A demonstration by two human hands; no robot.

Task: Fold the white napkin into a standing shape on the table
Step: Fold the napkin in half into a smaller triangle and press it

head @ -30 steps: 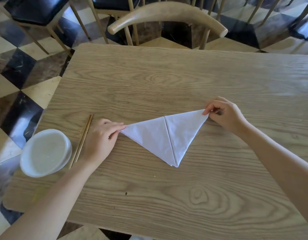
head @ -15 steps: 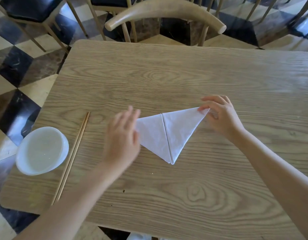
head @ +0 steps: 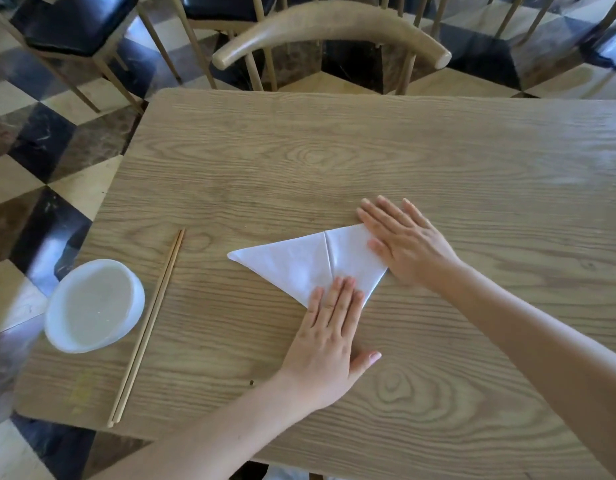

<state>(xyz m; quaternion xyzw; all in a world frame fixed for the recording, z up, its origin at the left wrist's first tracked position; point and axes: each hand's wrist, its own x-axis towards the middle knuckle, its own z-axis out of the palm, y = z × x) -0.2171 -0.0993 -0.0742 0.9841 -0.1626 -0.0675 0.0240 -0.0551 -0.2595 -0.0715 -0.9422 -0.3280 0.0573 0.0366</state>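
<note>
At the left edge of the bench (head: 438,161) stand a white bowl (head: 93,306) and a pair of chopsticks (head: 147,323), well apart from the work and untouched. The white napkin (head: 292,265) lies flat near the middle, already folded into a triangle with its point toward the person and a crease running down the centre; by my judgement the early flat folds are made, while the tucking and the raising into a standing shape are all left to do. The left hand (head: 329,341) lies palm down, fingers together, its fingertips resting on the near point of the cloth. The right hand (head: 403,240) presses flat on the right corner, fingers outstretched. Neither grip is closed round anything; both only weigh the cloth down.
</note>
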